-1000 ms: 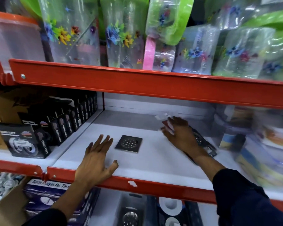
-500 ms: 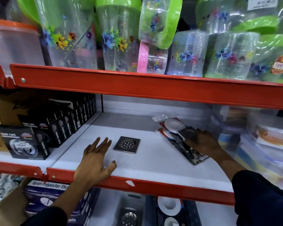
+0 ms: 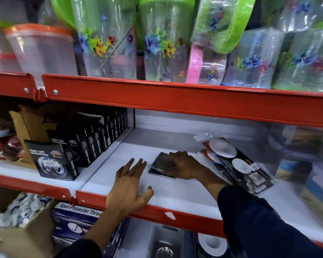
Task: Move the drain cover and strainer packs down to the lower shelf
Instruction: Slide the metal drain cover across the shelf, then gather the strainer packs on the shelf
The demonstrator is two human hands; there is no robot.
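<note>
On the white middle shelf [image 3: 185,190], the right hand [image 3: 185,165] now grips the square drain cover [image 3: 161,163], tilting it; earlier it touched the strainer packs [image 3: 237,164], lying diagonally right. The left hand [image 3: 130,185] rests flat, released.

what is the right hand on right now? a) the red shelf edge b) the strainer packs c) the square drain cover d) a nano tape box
c: the right hand lies on the square drain cover, fingers curled over its far edge, while the strainer packs lie untouched to its right.
</note>
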